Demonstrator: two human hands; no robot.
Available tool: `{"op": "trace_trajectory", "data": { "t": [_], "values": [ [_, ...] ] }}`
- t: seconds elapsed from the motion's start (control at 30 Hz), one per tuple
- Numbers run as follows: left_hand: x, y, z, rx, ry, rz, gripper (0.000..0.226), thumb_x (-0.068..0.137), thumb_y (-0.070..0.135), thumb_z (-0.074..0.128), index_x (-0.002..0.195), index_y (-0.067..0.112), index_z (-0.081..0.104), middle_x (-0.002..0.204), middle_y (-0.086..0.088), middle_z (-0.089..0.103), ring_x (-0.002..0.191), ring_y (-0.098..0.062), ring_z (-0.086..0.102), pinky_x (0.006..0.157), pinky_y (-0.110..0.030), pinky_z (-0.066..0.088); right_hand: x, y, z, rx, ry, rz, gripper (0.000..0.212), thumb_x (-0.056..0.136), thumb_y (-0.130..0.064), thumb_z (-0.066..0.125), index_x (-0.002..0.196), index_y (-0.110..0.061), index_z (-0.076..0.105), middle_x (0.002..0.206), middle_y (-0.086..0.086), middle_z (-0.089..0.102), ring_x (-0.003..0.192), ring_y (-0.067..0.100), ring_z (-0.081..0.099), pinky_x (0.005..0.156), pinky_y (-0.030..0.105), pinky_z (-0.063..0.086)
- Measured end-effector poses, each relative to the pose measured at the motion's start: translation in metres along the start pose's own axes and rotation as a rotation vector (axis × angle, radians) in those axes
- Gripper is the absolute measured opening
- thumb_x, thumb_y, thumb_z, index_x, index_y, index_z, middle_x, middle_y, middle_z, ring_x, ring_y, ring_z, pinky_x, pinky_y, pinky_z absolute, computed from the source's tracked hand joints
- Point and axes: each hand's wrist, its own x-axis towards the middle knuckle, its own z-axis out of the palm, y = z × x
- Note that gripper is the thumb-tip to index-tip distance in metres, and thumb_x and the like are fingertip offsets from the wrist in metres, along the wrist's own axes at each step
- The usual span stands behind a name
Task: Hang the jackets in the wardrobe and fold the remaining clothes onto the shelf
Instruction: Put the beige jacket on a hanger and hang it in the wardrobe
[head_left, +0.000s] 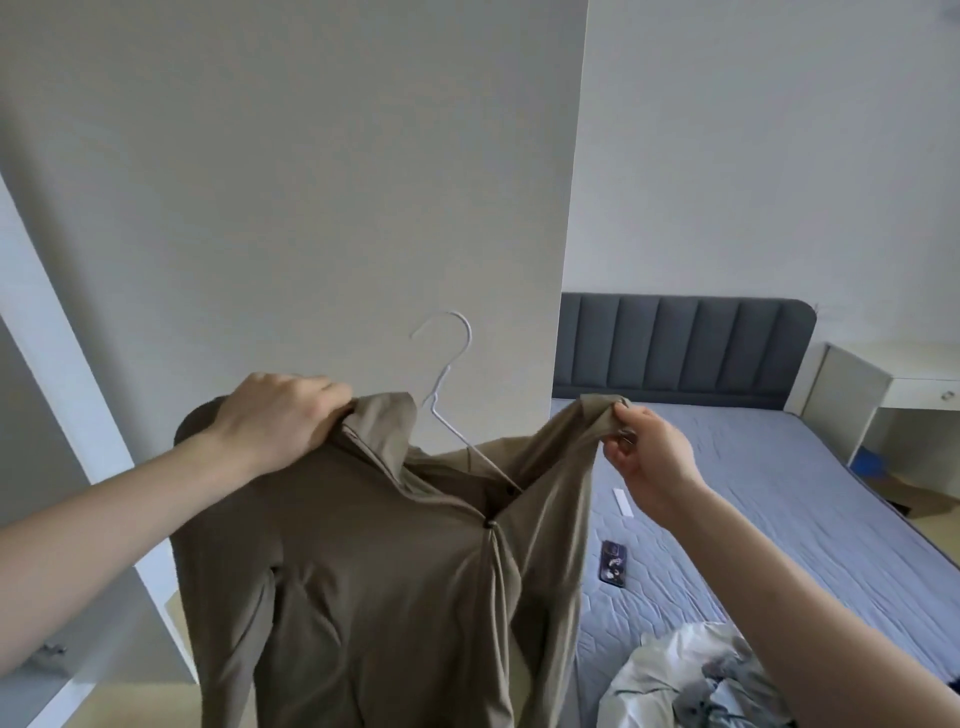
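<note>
Both forearms enter from the bottom corners, nearest the lens. Left hand (280, 421) is curled over the left shoulder of the olive-brown collared jacket (374, 582), fingers closed on the cloth beside the collar. Right hand (649, 457) pinches the opposite shoulder edge between thumb and fingertips, drawing it out to the right; remaining fingers are loosely bent.

Jacket hangs between the hands in front of the person, its body dropping out of view at the bottom edge. Thin white wire hanger (447, 384) sits inside the neck opening: hook upward and clear of the fabric, the right arm of the wire slanting down toward the right shoulder. Judgement: that shoulder is not yet seated on the wire, and the right hand is the nearer one to pull it over. The hanger's long axis runs left to right, roughly along the line between the hands.

White wardrobe panel (311, 182) stands directly behind the hanger; the rail is not in view. To the right lies a bed with a blue-grey mattress (779, 493), carrying a dark phone (613, 564) and a heap of pale clothes (691, 675)
</note>
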Motion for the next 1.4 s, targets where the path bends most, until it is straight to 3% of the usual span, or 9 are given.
{"op": "trace_trajectory", "data": {
  "t": [0.2,0.4,0.5,0.67,0.8,1.03,1.1,1.23,1.4],
  "values": [
    [0.004,0.049,0.021,-0.060,-0.125,-0.060,0.014,0.076,0.011,0.080,0.077,0.019,0.069,0.066,-0.001,0.067,0.048,-0.031,0.063,0.043,-0.027,0.032,-0.017,-0.016,0.062,-0.191,-0.195,-0.028,0.017,0.103,-0.012,0.058,0.087,-0.009,0.053,0.081,0.010,0.058,0.068,0.016,0.061,0.055,0.021,0.055],
    [-0.009,0.065,0.051,-0.042,-0.394,-0.165,0.019,0.102,0.027,0.044,0.101,0.028,0.063,0.095,0.005,0.068,0.084,-0.023,0.069,0.062,-0.032,0.042,-0.063,-0.035,0.107,-0.090,-0.554,-0.099,0.024,0.104,-0.007,0.052,0.081,-0.013,0.047,0.076,0.006,0.056,0.060,0.014,0.057,0.048,0.021,0.050],
    [-0.015,0.068,0.060,-0.207,-0.267,-0.350,0.018,0.096,0.026,0.047,0.089,0.025,0.063,0.083,0.003,0.069,0.079,-0.027,0.067,0.065,-0.034,0.048,-0.081,-0.030,0.114,-0.168,-0.710,-0.066,0.020,0.103,-0.006,0.053,0.085,-0.011,0.049,0.074,0.008,0.058,0.060,0.016,0.062,0.049,0.025,0.055],
    [-0.013,0.077,0.056,-0.494,-0.098,-0.570,0.027,0.088,0.037,0.035,0.071,0.024,0.051,0.067,0.006,0.061,0.063,-0.024,0.054,0.053,-0.031,0.032,-0.078,-0.002,0.094,-0.654,-0.796,-0.034,0.021,0.099,-0.002,0.060,0.083,-0.010,0.051,0.075,0.000,0.058,0.069,0.017,0.064,0.064,0.037,0.064],
    [-0.011,0.086,0.054,-0.564,-0.057,-0.622,0.033,0.094,0.037,0.041,0.066,0.019,0.038,0.056,0.002,0.047,0.057,-0.024,0.046,0.050,-0.031,0.025,-0.060,0.019,0.071,-1.402,-0.915,-0.215,0.010,0.092,-0.032,0.069,0.095,-0.025,0.062,0.091,-0.009,0.065,0.084,0.011,0.070,0.087,0.043,0.060],
    [-0.016,0.077,0.053,-0.583,-0.039,-0.591,0.035,0.095,0.039,0.039,0.067,0.018,0.042,0.057,0.002,0.051,0.057,-0.019,0.049,0.053,-0.033,0.037,-0.004,-0.007,0.040,-1.360,-0.634,-0.691,0.008,0.085,-0.041,0.069,0.091,-0.043,0.066,0.091,-0.023,0.068,0.086,-0.001,0.065,0.072,0.020,0.052],
    [-0.016,0.070,0.051,-0.563,-0.032,-0.597,0.034,0.095,0.037,0.039,0.067,0.018,0.045,0.058,0.002,0.052,0.057,-0.017,0.050,0.054,-0.035,0.041,0.025,-0.022,0.034,-1.409,-0.544,-0.818,0.024,0.088,-0.038,0.071,0.108,-0.047,0.061,0.110,-0.030,0.059,0.101,-0.005,0.053,0.086,0.019,0.045],
    [-0.019,0.057,0.047,-0.518,-0.041,-0.667,0.032,0.093,0.035,0.042,0.070,0.014,0.047,0.060,-0.001,0.053,0.059,-0.018,0.049,0.056,-0.034,0.040,0.066,-0.018,0.041,-1.481,-0.693,-0.534,0.024,0.096,-0.017,0.058,0.098,-0.039,0.069,0.095,-0.016,0.071,0.088,0.005,0.062,0.080,0.023,0.048],
    [-0.034,0.043,0.050,-0.491,-0.163,-0.772,0.030,0.098,0.026,0.048,0.069,0.021,0.050,0.063,0.005,0.057,0.062,-0.016,0.052,0.059,-0.034,0.041,0.090,0.018,0.072,-1.394,-0.850,-0.565,0.036,0.095,-0.007,0.052,0.082,-0.037,0.068,0.072,-0.024,0.067,0.075,-0.005,0.061,0.065,0.013,0.044]
  ]
}}
